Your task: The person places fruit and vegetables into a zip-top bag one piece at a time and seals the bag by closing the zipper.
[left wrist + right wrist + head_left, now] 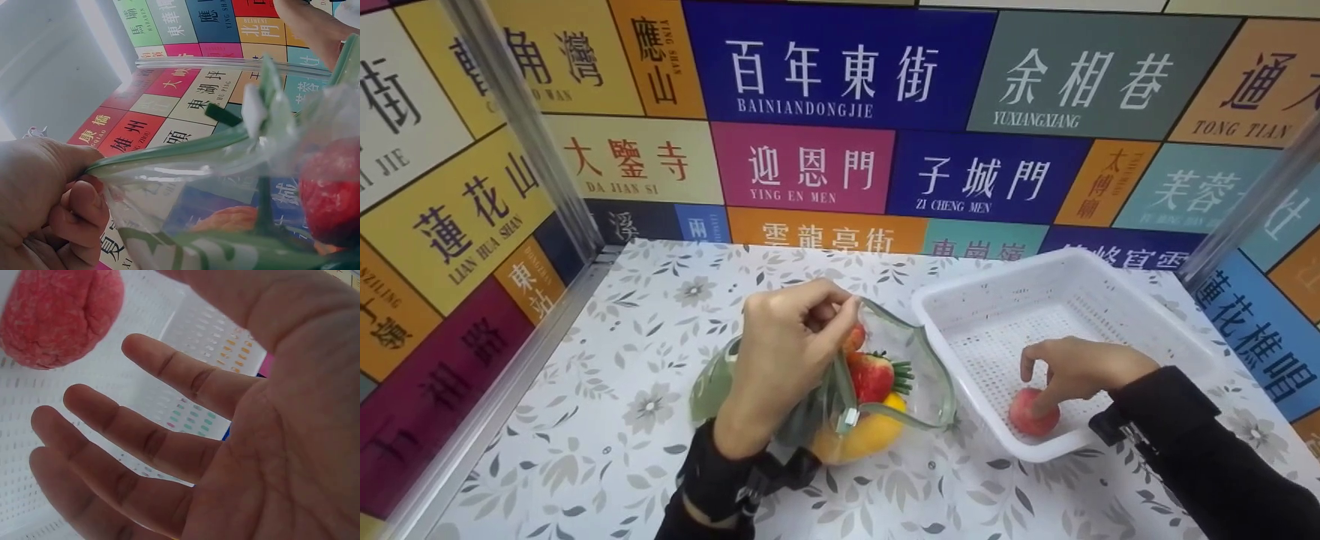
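My left hand pinches the green-edged rim of a clear zip bag between thumb and curled forefinger. Inside the bag are a red fruit with green leaves, a yellow fruit and another reddish fruit partly hidden by the hand. A white slider sits on the zip edge. Over the white basket at the right, my right hand reaches down beside a pinkish-red peach on its floor. In the right wrist view the fingers are spread and relaxed, apart from the peach.
The table has a white leaf-and-flower cover. Panels with large printed characters rise behind and at both sides. Metal posts stand at the corners. The basket is directly right of the bag.
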A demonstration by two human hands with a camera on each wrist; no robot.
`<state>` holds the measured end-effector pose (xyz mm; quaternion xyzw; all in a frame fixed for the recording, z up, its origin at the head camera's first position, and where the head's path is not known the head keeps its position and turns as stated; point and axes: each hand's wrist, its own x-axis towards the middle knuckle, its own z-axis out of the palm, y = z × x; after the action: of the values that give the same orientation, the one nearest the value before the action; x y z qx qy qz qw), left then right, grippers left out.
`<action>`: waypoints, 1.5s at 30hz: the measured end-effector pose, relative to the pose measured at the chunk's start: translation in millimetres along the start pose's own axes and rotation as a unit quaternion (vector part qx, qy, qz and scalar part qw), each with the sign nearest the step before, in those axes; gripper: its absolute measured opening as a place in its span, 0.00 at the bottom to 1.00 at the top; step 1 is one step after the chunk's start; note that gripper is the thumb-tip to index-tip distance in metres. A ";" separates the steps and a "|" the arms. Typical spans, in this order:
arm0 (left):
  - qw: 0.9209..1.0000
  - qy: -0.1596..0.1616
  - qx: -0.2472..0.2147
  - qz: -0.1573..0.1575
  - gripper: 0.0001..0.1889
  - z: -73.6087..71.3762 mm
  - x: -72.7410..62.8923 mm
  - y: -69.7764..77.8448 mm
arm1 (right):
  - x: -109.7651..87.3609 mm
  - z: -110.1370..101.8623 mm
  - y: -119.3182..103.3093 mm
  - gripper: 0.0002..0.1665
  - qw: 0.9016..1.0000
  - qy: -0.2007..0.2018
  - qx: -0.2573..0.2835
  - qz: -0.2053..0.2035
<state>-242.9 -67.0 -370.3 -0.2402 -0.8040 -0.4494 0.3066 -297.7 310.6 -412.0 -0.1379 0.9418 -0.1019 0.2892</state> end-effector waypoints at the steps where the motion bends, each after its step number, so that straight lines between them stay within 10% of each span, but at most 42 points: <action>1: 1.000 0.001 -0.001 0.000 0.06 -0.1 0.2 0.1 | 0.3 0.0 0.4 0.29 1.000 -0.004 0.006 0.004; 17: 1.000 0.001 -0.001 0.000 0.08 0.8 0.2 1.0 | 10.0 -0.2 0.0 0.22 0.998 -0.032 0.016 0.043; 31: 1.000 -0.006 -0.006 -0.008 0.07 -1.6 0.7 0.0 | 22.2 0.7 -15.4 0.16 0.999 -0.032 0.020 -0.006; 39: 1.000 -0.009 -0.006 -0.008 0.07 -2.1 0.2 -0.1 | 1.4 -17.3 -10.9 0.18 0.990 0.066 0.075 -0.102; 45: 1.000 -0.012 -0.004 -0.008 0.06 -3.4 0.1 0.7 | -28.9 -21.2 -25.0 0.19 0.957 0.153 0.160 -0.186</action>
<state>-241.6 -69.6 -368.5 -0.2407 -0.8077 -0.4520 0.2922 -281.8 298.7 -373.1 -0.2453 0.9037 -0.3235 0.1363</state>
